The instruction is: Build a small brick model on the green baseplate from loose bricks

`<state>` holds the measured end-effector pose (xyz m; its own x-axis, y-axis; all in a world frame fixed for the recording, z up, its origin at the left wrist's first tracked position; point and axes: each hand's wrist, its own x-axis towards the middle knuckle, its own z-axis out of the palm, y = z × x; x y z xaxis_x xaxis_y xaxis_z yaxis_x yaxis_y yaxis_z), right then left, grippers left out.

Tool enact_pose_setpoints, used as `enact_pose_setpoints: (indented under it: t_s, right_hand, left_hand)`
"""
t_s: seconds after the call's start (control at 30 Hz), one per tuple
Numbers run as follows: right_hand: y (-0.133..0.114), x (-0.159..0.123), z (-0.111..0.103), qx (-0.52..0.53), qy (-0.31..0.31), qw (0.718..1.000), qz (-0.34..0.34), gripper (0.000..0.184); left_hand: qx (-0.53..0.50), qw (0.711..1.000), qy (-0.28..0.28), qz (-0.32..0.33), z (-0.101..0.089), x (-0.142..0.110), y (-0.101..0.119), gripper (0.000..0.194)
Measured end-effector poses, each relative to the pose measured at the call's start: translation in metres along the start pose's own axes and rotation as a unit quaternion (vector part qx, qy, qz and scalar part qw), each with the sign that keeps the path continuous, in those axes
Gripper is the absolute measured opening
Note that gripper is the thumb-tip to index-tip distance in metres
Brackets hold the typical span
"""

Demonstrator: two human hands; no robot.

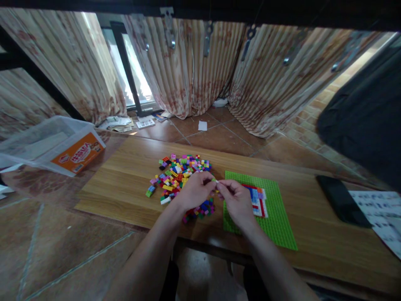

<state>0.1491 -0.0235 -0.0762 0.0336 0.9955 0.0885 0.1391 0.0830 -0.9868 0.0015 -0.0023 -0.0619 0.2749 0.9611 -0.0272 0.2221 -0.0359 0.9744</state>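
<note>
My left hand (196, 190) and my right hand (236, 200) meet fingertip to fingertip above the wooden table. Both are closed in a pinch on a small light-coloured toy brick (216, 182), mostly covered by the fingers. Under and around my left hand spreads a pile of mixed toy bricks (167, 188) in many colours. Beneath my right hand lies a green studded baseplate (277, 213). White, red, blue and orange bricks (259, 202) are fixed on it in a flat pattern, partly hidden by that hand.
A black phone (341, 200) rests on the table (119, 175) at the right, partly over a printed sheet (380, 213). A clear plastic bin (75, 142) with an orange label stands at the left. Papers (117, 124) lie on the floor by the curtains (188, 71).
</note>
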Motion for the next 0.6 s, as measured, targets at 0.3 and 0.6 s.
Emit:
enact_pose_setpoints:
  t_s: [0.3,0.6]
  right_hand:
    - [0.002,0.001,0.002,0.056,0.041,0.998,0.003,0.026]
    - [0.003,0.001,0.004,0.053,-0.001,0.998,0.036,0.036]
  left_hand:
    - [-0.204,0.969,0.108,-0.094,0.032,-0.006,0.017,0.011]
    - [-0.181,0.974,0.082,-0.108,0.022,-0.006,0.012,0.013]
